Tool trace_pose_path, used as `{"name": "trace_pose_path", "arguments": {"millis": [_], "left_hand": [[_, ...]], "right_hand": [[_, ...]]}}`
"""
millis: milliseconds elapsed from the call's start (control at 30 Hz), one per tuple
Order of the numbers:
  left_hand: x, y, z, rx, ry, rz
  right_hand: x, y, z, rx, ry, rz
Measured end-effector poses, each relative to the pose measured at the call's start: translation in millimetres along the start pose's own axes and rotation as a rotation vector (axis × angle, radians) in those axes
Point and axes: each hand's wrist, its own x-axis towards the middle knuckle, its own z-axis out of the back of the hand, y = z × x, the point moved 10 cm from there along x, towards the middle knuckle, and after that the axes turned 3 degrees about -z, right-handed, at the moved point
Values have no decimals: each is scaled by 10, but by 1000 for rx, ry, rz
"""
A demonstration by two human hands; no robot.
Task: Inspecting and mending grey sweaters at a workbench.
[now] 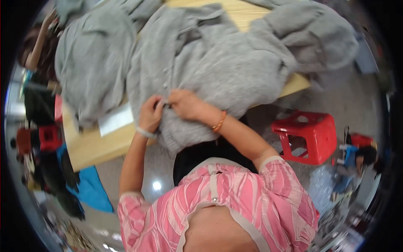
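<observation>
Where it lies spread on the pale wooden desk (94, 147), seen in the head view, the grey knit cardigan (226, 67) looks fuzzy and rumpled, with a collar and small buttons down its front (its near end droops past the desk's edge). The left hand (150, 115), nearly closed, pinches the front opening between thumb and forefinger; just beside it, the right hand (184, 103), fingers curled, grips the same fabric.
</observation>
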Motion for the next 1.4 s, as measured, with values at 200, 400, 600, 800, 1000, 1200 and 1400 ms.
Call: {"name": "trace_pose_path", "arguments": {"millis": [200, 400, 600, 800, 1000, 1200, 1400], "left_hand": [[-226, 174, 153, -150, -22, 82], [-218, 224, 190, -245, 163, 126], [-276, 369, 524, -157, 216, 211], [-80, -606, 543, 185, -34, -251], [91, -498, -165, 139, 119, -115], [-158, 40, -65, 66, 27, -241], [-38, 33, -88, 53, 19, -173]], "right_hand": [[66, 189, 74, 286, 148, -89], [8, 36, 26, 392, 405, -354], [237, 155, 237, 24, 453, -128], [327, 176, 379, 81, 344, -71], [175, 301, 563, 283, 111, 52], [3, 359, 238, -21, -69, 151], [-94, 766, 510, -161, -185, 282]]}}
